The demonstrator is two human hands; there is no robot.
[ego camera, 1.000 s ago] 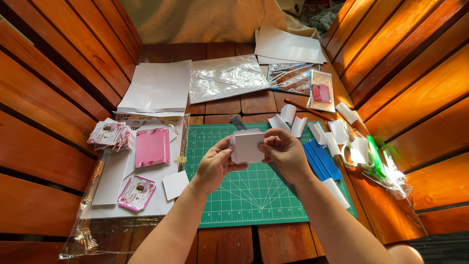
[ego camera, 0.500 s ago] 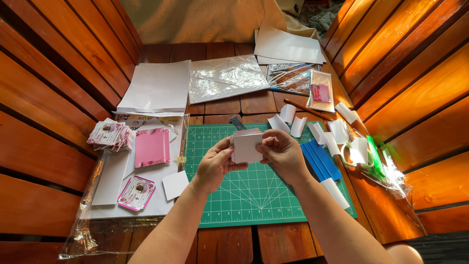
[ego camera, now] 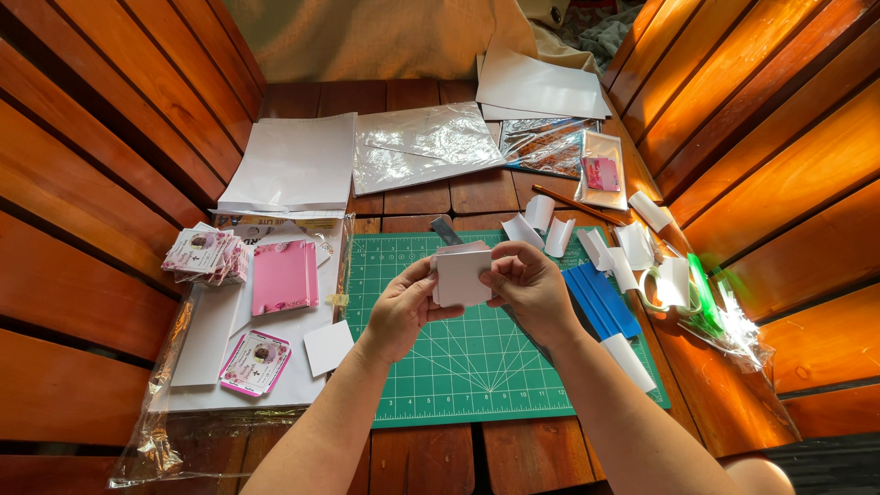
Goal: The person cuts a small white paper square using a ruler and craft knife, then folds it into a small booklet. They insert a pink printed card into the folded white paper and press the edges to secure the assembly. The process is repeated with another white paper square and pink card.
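My left hand [ego camera: 403,310] and right hand [ego camera: 530,286] both pinch a small white card [ego camera: 463,277] above the green cutting mat [ego camera: 477,367], with blue strips [ego camera: 600,301] just right and a pink card [ego camera: 285,277] to the left.

**A wooden nook in warm light**

The surface [ego camera: 431,463] is made of brown wooden planks. Slatted wooden walls [ego camera: 101,192] rise on both sides. Bright light shines on the right wall [ego camera: 788,156]. A tan cloth [ego camera: 385,37] hangs at the back.
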